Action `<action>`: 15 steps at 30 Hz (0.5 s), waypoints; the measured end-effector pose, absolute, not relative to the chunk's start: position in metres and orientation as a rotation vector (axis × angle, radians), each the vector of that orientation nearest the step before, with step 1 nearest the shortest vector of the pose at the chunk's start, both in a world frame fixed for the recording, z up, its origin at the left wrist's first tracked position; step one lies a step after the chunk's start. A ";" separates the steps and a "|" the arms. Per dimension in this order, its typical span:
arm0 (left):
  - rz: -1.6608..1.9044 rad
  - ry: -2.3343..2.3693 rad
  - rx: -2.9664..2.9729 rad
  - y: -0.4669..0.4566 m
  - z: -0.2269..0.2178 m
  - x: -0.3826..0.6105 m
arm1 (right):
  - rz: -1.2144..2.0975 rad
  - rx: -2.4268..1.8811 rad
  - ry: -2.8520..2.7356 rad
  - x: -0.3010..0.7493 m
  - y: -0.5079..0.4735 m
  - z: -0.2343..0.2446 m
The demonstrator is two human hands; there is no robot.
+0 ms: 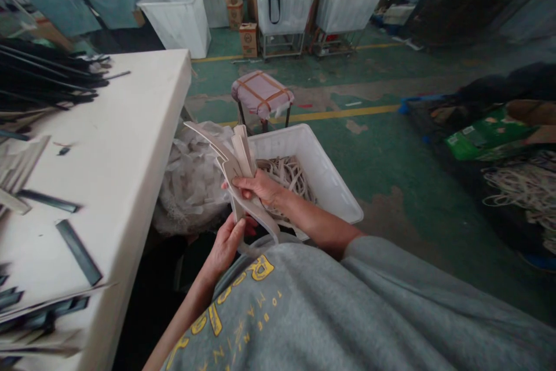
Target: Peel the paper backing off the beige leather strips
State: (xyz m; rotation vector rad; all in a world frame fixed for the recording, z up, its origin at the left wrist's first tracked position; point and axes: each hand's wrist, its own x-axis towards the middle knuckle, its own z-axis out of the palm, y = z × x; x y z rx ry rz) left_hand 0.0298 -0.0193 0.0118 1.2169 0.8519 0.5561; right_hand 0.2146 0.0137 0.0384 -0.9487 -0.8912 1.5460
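A bundle of cream-coloured straps (244, 154) is gripped in my right hand (262, 187), its ends fanning out up and to the left. Below it my left hand (228, 241) pinches a lower part of the same straps, close to my shirt. One strap loops down between the hands and my belly. Just beyond my right forearm stands a white plastic tub (334, 177) with many narrow pale strips (289, 177) lying tangled in it.
At left is a white table (125, 122) with black straps (78, 252) and pale strips. A sack of whitish scraps (191, 174) sits beside the table. Ahead are a padded stool (263, 92) and white bins (284, 9); at right, a green bag (482, 136) and piled cords (525, 186).
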 end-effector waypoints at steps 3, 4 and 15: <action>0.741 0.861 1.235 -0.008 0.019 0.038 | 1.435 -1.053 -0.904 0.211 0.012 0.039; 0.791 0.861 1.253 -0.003 0.023 0.043 | 1.399 -1.087 -0.915 0.210 0.012 0.040; 0.708 0.956 1.542 0.037 0.044 0.058 | 1.080 -1.138 -0.930 0.247 0.019 0.061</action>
